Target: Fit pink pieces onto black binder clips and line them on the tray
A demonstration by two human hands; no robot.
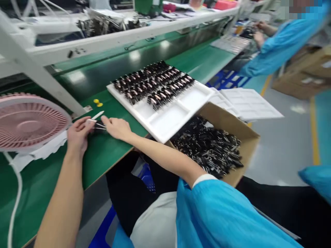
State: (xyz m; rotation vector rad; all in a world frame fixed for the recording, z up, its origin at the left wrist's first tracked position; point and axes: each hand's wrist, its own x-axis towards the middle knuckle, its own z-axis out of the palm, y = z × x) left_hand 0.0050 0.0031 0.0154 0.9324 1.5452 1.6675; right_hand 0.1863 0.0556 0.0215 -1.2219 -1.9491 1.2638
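My left hand (79, 131) is closed on a small pale piece at the left of the green table (110, 155). Between my two hands lies a small black part with thin metal prongs (100, 126). The closed fingers of my right hand (117, 128) are at the ends of these prongs. A white pointed stick (98, 115) shows just above the black part. Rows of black parts (155, 82) fill much of a white tray (168, 129) to the right of my hands.
A pink fan (32, 124) stands at the left. An open cardboard box (230, 119) full of black parts (207, 148) is right of the tray's near corner. Yellow objects (98, 102) lie behind my hands. Another person's blue sleeve (281, 44) is at the upper right.
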